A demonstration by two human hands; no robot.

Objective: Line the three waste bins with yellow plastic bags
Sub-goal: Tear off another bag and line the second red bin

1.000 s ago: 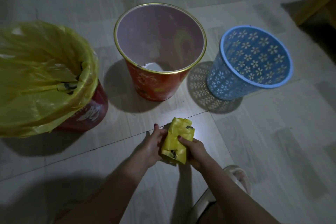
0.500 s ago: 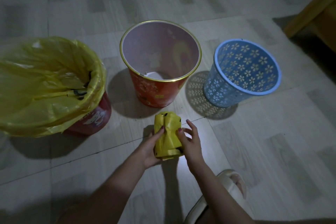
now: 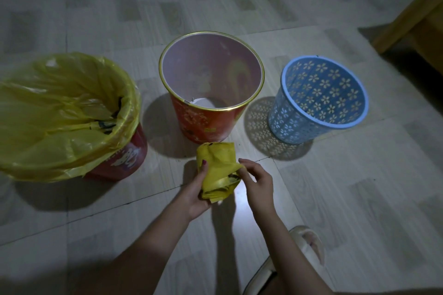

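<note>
Three bins stand in a row on the tiled floor. The left red bin (image 3: 124, 158) carries a yellow bag (image 3: 60, 112) pulled over its rim. In the middle is an unlined red bin with a gold rim (image 3: 206, 124). On the right is an unlined blue perforated basket (image 3: 294, 127). In front of the middle bin I hold a folded yellow plastic bag (image 3: 217, 170). My left hand (image 3: 196, 194) grips its left side, thumb on top. My right hand (image 3: 257, 184) pinches a fold at its right edge, the other fingers spread.
A wooden furniture leg (image 3: 412, 14) stands at the upper right. My foot in a pale slipper (image 3: 304, 246) rests on the floor at the lower right. Grey patterned floor tiles (image 3: 119, 7) stretch behind the bins.
The view pulled back from the bins. The folded bag has loosened and partly opened; my right hand shifted from clasping it to pinching a fold at its right edge.
</note>
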